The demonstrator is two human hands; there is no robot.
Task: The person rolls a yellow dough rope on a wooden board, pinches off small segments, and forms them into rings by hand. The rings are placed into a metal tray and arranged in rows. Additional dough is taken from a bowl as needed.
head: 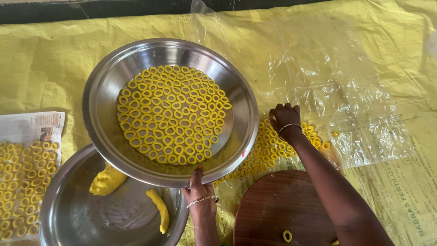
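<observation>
Tipping looks like the main risk here: the left hand grips the near rim of the wide steel pan at a single point, thumb over the edge, and the pan sits tilted above a second steel bowl in the lower left of the frame; with so little hold, the pan could slide or dip, and the yellow dough rings packed across its bottom could shift into a heap or spill, which would likely squash them out of shape. A further risk, as I judge it, is the pan's edge coming down on the loose rings lying on the clear plastic sheet just right of centre; they lie right beside and partly under that rim. The right hand rests on those loose rings, fingers curled down and closed over them; whether it pinches any I cannot tell. The pan fills the centre of the frame, directly above the left hand and just left of the right hand, nearly touching it.
</observation>
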